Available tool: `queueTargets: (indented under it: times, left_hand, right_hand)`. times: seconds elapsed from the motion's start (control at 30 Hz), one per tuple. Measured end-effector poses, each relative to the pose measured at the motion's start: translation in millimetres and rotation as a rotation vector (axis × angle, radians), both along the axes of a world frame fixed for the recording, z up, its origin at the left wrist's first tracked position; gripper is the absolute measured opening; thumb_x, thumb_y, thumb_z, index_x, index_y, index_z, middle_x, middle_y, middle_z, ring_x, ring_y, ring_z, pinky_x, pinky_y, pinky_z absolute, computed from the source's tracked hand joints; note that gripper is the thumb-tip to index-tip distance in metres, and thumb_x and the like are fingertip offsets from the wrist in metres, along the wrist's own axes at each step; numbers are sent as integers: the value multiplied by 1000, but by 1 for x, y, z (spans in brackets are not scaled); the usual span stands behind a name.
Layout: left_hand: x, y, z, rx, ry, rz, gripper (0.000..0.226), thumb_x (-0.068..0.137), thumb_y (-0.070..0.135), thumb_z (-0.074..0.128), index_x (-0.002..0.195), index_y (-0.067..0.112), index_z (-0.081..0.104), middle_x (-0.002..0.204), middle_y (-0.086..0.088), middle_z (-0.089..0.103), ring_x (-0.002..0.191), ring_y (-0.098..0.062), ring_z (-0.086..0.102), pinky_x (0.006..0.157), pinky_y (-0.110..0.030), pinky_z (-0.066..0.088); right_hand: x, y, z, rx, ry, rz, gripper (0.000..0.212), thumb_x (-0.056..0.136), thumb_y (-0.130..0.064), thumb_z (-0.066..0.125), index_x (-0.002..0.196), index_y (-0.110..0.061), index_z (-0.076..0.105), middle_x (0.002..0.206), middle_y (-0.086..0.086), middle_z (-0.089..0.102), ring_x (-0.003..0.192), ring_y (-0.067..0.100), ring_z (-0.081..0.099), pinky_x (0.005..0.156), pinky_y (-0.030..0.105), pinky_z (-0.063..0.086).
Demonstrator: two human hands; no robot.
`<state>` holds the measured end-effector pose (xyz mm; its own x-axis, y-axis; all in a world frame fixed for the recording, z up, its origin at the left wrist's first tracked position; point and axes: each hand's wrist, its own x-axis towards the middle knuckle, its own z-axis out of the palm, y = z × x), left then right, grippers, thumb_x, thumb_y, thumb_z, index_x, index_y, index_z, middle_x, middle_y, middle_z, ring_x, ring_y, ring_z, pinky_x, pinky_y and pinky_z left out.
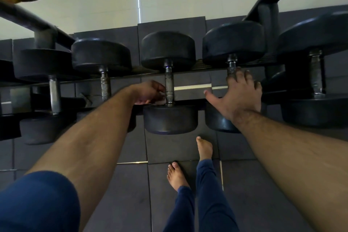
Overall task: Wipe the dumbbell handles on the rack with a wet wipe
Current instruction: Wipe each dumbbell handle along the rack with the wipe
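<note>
wet wipe (161, 102) mostly hidden | handle (232, 70) covered by right hand (240, 93)

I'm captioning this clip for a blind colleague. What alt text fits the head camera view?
Seen from above, a person's left hand presses a whitish wet wipe against the metal handle of the middle dumbbell on a low rack, while the right hand rests spread on the next dumbbell. Bare feet stand on dark floor tiles below.

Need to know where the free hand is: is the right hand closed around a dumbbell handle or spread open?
Spread open: the right hand lies flat over a dumbbell handle, fingers splayed, thumb out.
</note>
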<state>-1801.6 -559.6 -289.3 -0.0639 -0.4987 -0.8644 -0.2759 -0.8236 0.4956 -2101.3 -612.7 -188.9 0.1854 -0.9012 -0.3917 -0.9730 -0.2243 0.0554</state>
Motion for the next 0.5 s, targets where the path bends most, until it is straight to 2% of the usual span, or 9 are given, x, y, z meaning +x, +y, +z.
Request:
queueTargets:
  times: [0.07,0.13,0.2,0.27,0.3,0.37,0.4,0.43,0.5]
  left_hand:
    - [1,-5,-6,-142,-127,169,29,93,-12,62,98,14,74,87,-6,72,66,-12,64,52,-22,51]
    - [-10,-18,-7,-222,76,583,31,96,-16,53,102,8,72,93,-8,72,79,-18,68,63,-28,58]
    - [-25,-27,-5,-183,307,730,35,101,-15,44,104,7,72,96,-9,75,88,-19,71,74,-32,63]
    - [-28,-23,-5,-127,300,514,38,98,-15,41,102,7,72,89,-8,75,81,-19,71,69,-32,61]
    - [-22,-17,-7,-101,242,315,37,96,-16,44,100,7,72,87,-8,76,78,-19,72,67,-31,60]
    - [-6,-3,-9,-12,65,-36,34,96,-12,52,100,11,77,91,-7,79,81,-20,76,72,-30,62]
    - [0,1,-9,4,-11,-82,34,96,-11,55,99,13,79,92,-6,79,82,-20,75,74,-28,61]
    - [2,2,-9,-29,-80,-30,36,95,-13,54,95,14,78,89,-5,77,80,-19,72,72,-24,59]
    - [-5,-1,-7,-160,-145,283,40,94,-20,49,93,13,73,86,-5,71,76,-16,64,62,-20,56]
  right_hand:
    - [0,-1,0,4,14,6,117,79,-101,22,155,-16,52,172,11,31,160,36,24,124,66,27]
    - [-1,0,1,13,20,11,117,80,-101,24,155,-16,52,172,11,31,160,36,25,124,66,27]
    - [0,0,1,19,13,12,117,80,-101,25,155,-16,52,172,11,33,159,36,26,125,65,28]
    - [-1,-1,2,18,9,16,116,80,-101,26,154,-16,53,171,12,34,159,36,26,125,64,27]
    - [-1,-2,2,16,7,17,116,80,-101,27,154,-16,53,171,12,34,159,36,26,126,63,27]
    - [-2,-2,1,18,6,18,117,79,-102,25,154,-16,53,171,12,34,160,36,25,126,63,27]
    - [-3,-2,1,21,7,18,118,79,-102,24,154,-16,53,171,11,34,160,37,25,126,63,27]
    - [-3,-2,1,23,9,18,120,78,-103,22,155,-16,52,172,12,34,160,37,25,126,63,27]
    - [-2,-2,1,25,5,17,120,77,-103,22,154,-16,53,171,12,35,160,37,26,126,63,27]
